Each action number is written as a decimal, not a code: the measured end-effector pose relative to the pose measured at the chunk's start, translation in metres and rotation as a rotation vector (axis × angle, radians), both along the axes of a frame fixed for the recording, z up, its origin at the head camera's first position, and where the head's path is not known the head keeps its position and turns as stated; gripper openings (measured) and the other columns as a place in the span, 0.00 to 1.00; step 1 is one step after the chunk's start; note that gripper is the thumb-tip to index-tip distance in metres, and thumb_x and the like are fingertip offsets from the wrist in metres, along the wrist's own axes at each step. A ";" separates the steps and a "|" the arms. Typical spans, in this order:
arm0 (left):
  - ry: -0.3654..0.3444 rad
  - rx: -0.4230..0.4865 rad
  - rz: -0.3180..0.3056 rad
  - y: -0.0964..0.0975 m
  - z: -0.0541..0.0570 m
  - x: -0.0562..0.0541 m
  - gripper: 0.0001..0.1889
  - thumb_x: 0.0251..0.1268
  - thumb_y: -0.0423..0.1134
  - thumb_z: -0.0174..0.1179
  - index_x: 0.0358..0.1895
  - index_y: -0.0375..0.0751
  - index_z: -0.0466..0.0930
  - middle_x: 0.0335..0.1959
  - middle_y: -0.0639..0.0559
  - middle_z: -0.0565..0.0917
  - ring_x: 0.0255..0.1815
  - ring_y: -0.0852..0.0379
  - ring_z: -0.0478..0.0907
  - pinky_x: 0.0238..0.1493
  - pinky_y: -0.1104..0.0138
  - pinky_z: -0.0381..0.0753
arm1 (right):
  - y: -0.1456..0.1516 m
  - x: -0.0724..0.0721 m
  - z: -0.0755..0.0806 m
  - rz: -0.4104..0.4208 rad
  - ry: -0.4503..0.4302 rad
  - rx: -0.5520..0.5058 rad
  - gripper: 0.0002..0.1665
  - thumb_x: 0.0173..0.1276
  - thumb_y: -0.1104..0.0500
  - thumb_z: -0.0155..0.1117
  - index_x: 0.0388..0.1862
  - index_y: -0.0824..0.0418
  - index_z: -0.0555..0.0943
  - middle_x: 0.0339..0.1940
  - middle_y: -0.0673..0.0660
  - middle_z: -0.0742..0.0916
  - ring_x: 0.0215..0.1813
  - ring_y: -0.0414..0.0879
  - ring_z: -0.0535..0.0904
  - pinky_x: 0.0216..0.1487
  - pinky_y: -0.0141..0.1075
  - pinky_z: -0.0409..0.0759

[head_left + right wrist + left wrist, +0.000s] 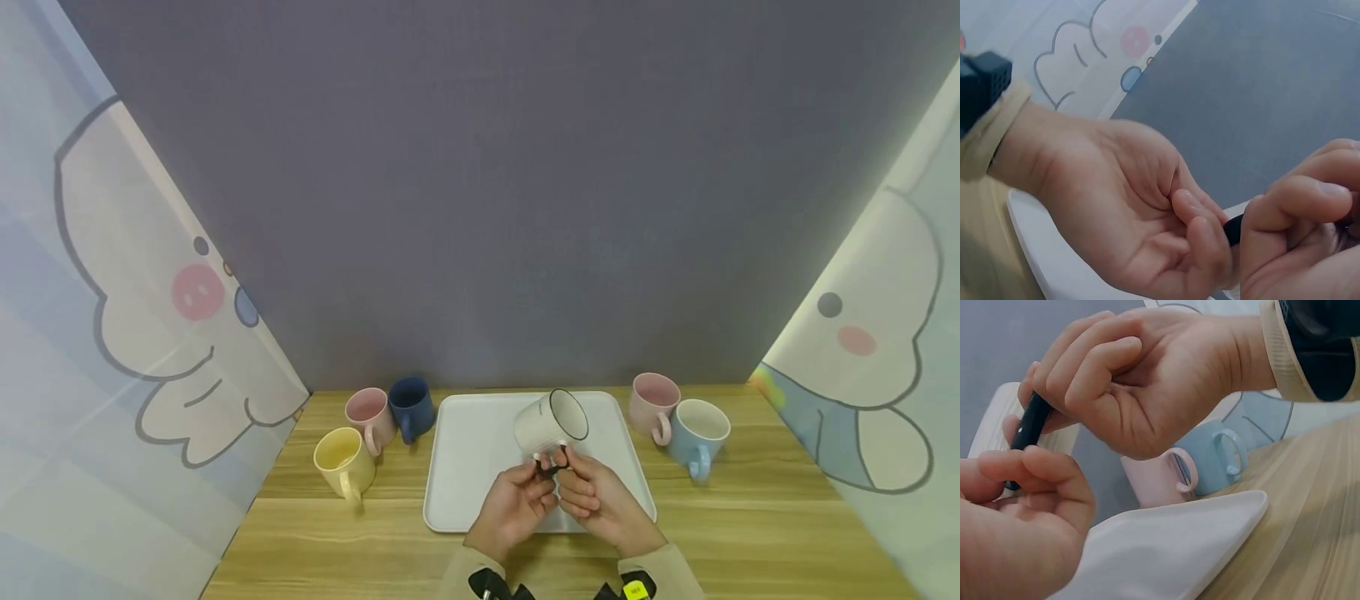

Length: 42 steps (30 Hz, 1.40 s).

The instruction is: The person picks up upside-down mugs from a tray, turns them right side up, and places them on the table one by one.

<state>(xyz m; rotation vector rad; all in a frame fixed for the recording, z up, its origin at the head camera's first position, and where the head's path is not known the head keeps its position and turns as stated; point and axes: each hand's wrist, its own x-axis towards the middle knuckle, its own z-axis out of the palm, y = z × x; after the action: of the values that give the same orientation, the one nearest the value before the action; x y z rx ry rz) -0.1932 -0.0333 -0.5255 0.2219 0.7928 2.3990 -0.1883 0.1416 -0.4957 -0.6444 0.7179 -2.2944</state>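
Both hands hold a white mug over the tray, tilted with its dark-rimmed mouth up and to the right. Its black handle points toward the person. My left hand pinches the handle on its left side, fingers curled. From the other side my right hand pinches the same handle between thumb and fingers. In the left wrist view the ribbed side of the mug is partly hidden behind the fingers. The right wrist view shows only a short piece of the handle between the hands.
A white tray lies on the wooden table. On its left stand a yellow mug, a pink mug and a dark blue mug. A second pink mug and a light blue mug stand on its right.
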 end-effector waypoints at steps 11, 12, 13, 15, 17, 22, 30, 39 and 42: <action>0.196 -0.585 0.127 -0.012 -0.014 -0.001 0.13 0.80 0.40 0.50 0.49 0.40 0.84 0.35 0.61 0.85 0.24 0.66 0.68 0.33 0.72 0.74 | 0.014 0.012 0.001 -0.309 0.192 0.447 0.22 0.87 0.51 0.32 0.40 0.54 0.74 0.15 0.38 0.70 0.16 0.32 0.57 0.19 0.38 0.42; 0.222 -0.673 0.165 -0.016 -0.013 -0.001 0.13 0.79 0.40 0.52 0.51 0.36 0.83 0.35 0.59 0.86 0.23 0.65 0.69 0.32 0.71 0.74 | 0.018 0.014 0.003 -0.346 0.207 0.510 0.20 0.87 0.51 0.34 0.39 0.55 0.73 0.15 0.39 0.70 0.16 0.32 0.58 0.19 0.37 0.43; 0.237 -0.748 0.208 -0.021 -0.013 -0.002 0.13 0.77 0.39 0.53 0.51 0.32 0.81 0.35 0.56 0.86 0.23 0.64 0.70 0.31 0.71 0.74 | 0.023 0.016 0.004 -0.377 0.219 0.568 0.20 0.87 0.50 0.36 0.38 0.55 0.72 0.14 0.39 0.69 0.16 0.31 0.59 0.18 0.37 0.45; 0.269 -0.871 0.300 -0.033 -0.012 -0.003 0.15 0.76 0.36 0.53 0.54 0.27 0.79 0.36 0.49 0.87 0.22 0.63 0.70 0.29 0.71 0.73 | 0.034 0.020 0.007 -0.433 0.250 0.669 0.20 0.87 0.51 0.36 0.38 0.58 0.71 0.13 0.42 0.67 0.15 0.32 0.59 0.17 0.36 0.47; 0.296 -0.956 0.378 -0.048 -0.011 -0.005 0.15 0.75 0.33 0.52 0.54 0.24 0.77 0.36 0.43 0.87 0.22 0.62 0.70 0.28 0.71 0.72 | 0.047 0.024 0.009 -0.471 0.269 0.755 0.21 0.88 0.51 0.36 0.37 0.61 0.70 0.13 0.44 0.65 0.15 0.33 0.58 0.16 0.35 0.48; 0.401 -1.179 0.559 -0.088 -0.009 -0.012 0.12 0.74 0.30 0.53 0.52 0.24 0.79 0.35 0.38 0.87 0.25 0.56 0.76 0.26 0.70 0.74 | 0.078 0.037 0.014 -0.557 0.248 0.939 0.24 0.87 0.48 0.35 0.39 0.65 0.68 0.15 0.46 0.65 0.17 0.36 0.57 0.17 0.37 0.51; 0.461 -1.634 0.758 -0.129 -0.016 -0.015 0.08 0.65 0.33 0.62 0.44 0.34 0.84 0.32 0.48 0.84 0.31 0.56 0.78 0.33 0.60 0.76 | 0.111 0.049 0.010 -0.748 0.200 1.077 0.25 0.88 0.51 0.35 0.39 0.69 0.69 0.15 0.48 0.65 0.17 0.35 0.57 0.16 0.39 0.53; 0.473 -1.715 0.697 -0.144 -0.020 -0.017 0.09 0.55 0.29 0.64 0.40 0.34 0.84 0.28 0.49 0.82 0.30 0.54 0.76 0.33 0.60 0.73 | 0.133 0.055 -0.005 -0.792 0.241 1.096 0.26 0.88 0.52 0.33 0.38 0.72 0.68 0.14 0.56 0.64 0.16 0.48 0.55 0.14 0.40 0.56; 0.473 -1.711 0.683 -0.149 -0.024 -0.018 0.10 0.55 0.29 0.65 0.42 0.34 0.85 0.29 0.48 0.85 0.31 0.54 0.78 0.34 0.60 0.76 | 0.137 0.057 -0.009 -0.793 0.233 1.112 0.27 0.88 0.52 0.33 0.37 0.72 0.68 0.14 0.56 0.65 0.15 0.45 0.57 0.15 0.40 0.59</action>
<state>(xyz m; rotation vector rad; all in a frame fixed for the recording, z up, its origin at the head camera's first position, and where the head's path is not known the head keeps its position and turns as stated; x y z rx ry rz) -0.2116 -0.1820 -0.5498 -0.2474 3.0661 1.2547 -0.1314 0.2788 -0.5048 -0.0562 2.4200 -1.9266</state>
